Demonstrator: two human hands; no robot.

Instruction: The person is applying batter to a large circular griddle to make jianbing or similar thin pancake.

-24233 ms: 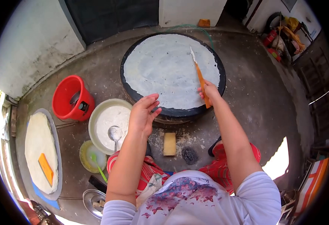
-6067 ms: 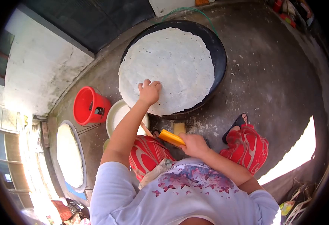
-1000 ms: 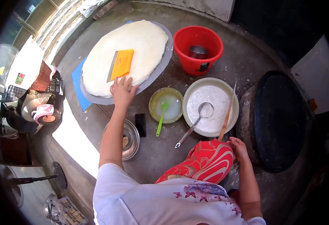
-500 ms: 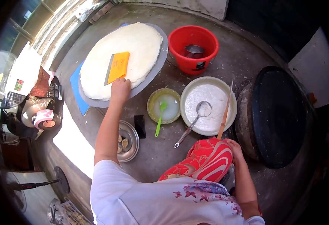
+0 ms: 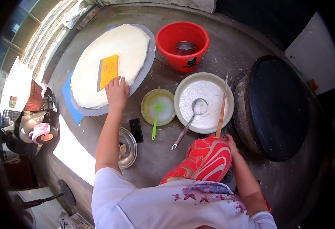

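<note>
My left hand (image 5: 117, 91) is at the near end of an orange scraper (image 5: 109, 70) with a metal edge, its fingers stretched out and touching it. The scraper lies on a large round, pale flatbread or dough sheet (image 5: 125, 47) on a grey round board (image 5: 150, 53). My right hand (image 5: 232, 146) rests at the side of my knee, in red patterned cloth (image 5: 205, 160); its fingers are mostly hidden. Close to it, a long flat wooden stick (image 5: 222, 110) leans across a basin (image 5: 177, 100) of white batter holding a metal ladle (image 5: 185, 129).
A red bucket (image 5: 167, 47) holds a metal vessel. A yellowish bowl (image 5: 146, 114) holds cloudy liquid and a green spoon (image 5: 154, 128). A phone (image 5: 136, 130) lies beside a metal dish (image 5: 131, 156). On the right stands a large black round griddle or lid (image 5: 280, 110).
My left hand's fingers, curled at the scraper's end before, now stretch out over it. The scraper stays put on the sheet. The whole view has shifted slightly; my right hand stays at the knee.
</note>
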